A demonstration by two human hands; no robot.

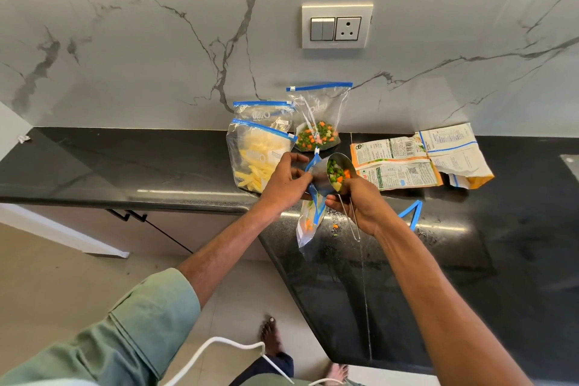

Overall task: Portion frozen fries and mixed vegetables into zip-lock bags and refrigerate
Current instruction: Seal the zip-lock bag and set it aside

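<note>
My left hand pinches the blue rim of an open zip-lock bag that hangs over the counter edge with a few vegetable pieces inside. My right hand grips a steel measuring cup by its wire handle, tilted toward the bag's mouth and holding mixed vegetables. A zipped bag of mixed vegetables leans against the wall behind. Two bags of fries stand to its left, the front one fuller than the rear one.
Two opened food packets, an orange-edged one and a white one, lie flat on the black counter at right. Another blue-rimmed bag lies beside my right wrist. Spilled vegetable bits dot the counter. A wall socket sits above.
</note>
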